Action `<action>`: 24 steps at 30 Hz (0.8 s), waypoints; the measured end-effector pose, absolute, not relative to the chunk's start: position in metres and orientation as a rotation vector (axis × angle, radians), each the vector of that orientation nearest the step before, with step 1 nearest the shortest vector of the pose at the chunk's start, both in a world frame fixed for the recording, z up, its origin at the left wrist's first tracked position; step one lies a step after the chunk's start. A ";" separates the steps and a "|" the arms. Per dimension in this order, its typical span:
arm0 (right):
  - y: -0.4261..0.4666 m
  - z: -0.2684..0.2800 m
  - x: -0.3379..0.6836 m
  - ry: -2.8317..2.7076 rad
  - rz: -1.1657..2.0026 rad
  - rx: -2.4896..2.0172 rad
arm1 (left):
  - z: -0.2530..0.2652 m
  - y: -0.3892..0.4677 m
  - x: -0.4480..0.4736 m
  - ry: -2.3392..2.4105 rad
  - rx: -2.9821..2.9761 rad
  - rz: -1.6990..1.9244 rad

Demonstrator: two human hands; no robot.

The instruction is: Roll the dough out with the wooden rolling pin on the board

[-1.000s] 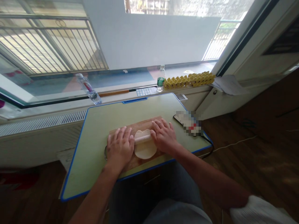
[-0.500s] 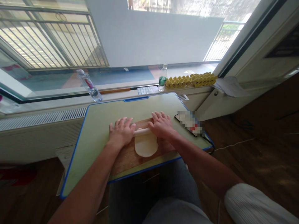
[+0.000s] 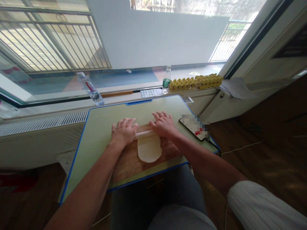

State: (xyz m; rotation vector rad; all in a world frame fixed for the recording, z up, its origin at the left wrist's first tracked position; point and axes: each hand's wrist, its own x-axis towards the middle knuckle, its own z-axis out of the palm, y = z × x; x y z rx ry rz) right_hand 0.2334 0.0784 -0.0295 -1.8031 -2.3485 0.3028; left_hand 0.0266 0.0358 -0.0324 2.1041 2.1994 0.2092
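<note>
At the centre left of the frame, the left hand (image 3: pixel 124 132) lies palm down over one end of a pale rolling pin (image 3: pixel 144 134), fingers stretched forward, not wrapped round it. Mid-frame, the bare stretch of pin rests across the far edge of a flat, roundish dough sheet (image 3: pixel 149 149), which lies on a wooden board (image 3: pixel 127 167). Just right of centre, the right hand (image 3: pixel 163 124) covers the other end, fingers likewise extended and slightly spread.

Left to right, the left forearm hides part of the board, both palms hide the pin's ends, and pixelation blurs the phone (image 3: pixel 189 128).
</note>
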 end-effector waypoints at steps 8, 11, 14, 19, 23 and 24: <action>0.046 -0.037 0.241 -2.352 0.260 -1.810 | -0.034 0.008 0.035 2.198 2.166 0.164; 0.028 -0.042 0.244 -2.336 0.136 -1.775 | -0.035 -0.006 0.039 2.200 2.230 0.176; 0.034 -0.040 0.242 -2.333 0.152 -1.796 | -0.034 0.002 0.038 2.198 2.197 0.158; 0.071 -0.033 0.235 -2.359 0.307 -1.814 | -0.033 0.038 0.028 2.157 2.131 0.117; 0.085 -0.033 0.233 -2.346 0.345 -1.801 | -0.033 0.052 0.024 2.145 2.076 0.117; 0.086 -0.034 0.233 -2.343 0.350 -1.796 | -0.033 0.053 0.024 2.143 2.060 0.116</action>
